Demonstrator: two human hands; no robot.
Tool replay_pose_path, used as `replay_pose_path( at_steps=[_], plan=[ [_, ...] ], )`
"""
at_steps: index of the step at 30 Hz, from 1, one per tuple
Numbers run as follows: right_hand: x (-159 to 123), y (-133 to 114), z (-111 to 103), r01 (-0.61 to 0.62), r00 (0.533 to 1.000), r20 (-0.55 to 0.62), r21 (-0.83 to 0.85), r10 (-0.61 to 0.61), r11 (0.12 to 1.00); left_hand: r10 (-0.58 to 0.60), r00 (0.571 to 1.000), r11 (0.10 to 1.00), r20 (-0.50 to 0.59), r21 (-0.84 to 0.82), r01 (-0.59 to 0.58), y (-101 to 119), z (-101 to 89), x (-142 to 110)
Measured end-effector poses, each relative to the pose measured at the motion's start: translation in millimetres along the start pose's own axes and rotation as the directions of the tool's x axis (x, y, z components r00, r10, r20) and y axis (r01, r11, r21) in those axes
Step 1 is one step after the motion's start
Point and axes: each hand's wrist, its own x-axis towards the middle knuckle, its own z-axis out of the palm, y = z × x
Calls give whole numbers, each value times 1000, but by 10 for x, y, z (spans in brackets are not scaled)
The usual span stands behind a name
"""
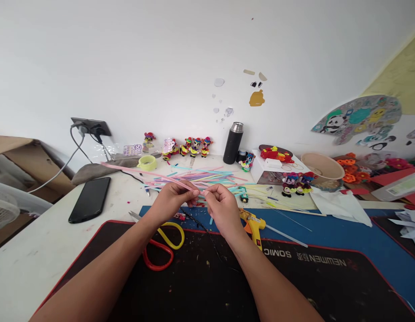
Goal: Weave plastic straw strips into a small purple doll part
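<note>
My left hand (pixel 175 197) pinches a long pink pipe cleaner (pixel 143 173) between thumb and fingers, its free end reaching out to the left. Close beside it, my right hand (pixel 224 209) has thumb and forefinger pressed together at the pipe cleaner's near end; the exact contact is hard to make out. Behind both hands lies a loose heap of pastel pipe cleaners (pixel 207 175). Scissors with red and yellow handles (pixel 159 268) rest on the black mat below my left forearm. A yellow glue gun (pixel 257 226), with a clear stick in it, lies right of my right hand.
A black phone (pixel 89 200) lies at left, near a roll of yellow-green tape (pixel 147 163). Small pipe-cleaner figures (pixel 194 147) stand along the wall. A black thermos (pixel 233 143), a white box (pixel 266 172) and a beige bowl (pixel 323 166) stand further right. A dark cable (pixel 210 237) crosses the mat.
</note>
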Motion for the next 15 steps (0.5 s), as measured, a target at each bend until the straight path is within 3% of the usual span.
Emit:
replay_pose_path(
  at_steps=[4,8,11,15],
  plan=[
    [-32,-11,3,46,999,26,-143,-42,989,-44,999,998,-27,-52,43,-20,-12,4],
    [-40,-17,-10,109,993,67,-283,-94,953,64,989,983,-132,182,-39,-10,-13,-16],
    [-34,2,-21,137,988,108,-324,-107,936,120,986,960,-118,266,-85,0,-18,-25],
    [-36,27,-22,128,990,99,-338,-100,933,71,993,971,-90,234,-49,24,-31,-17]
  ],
)
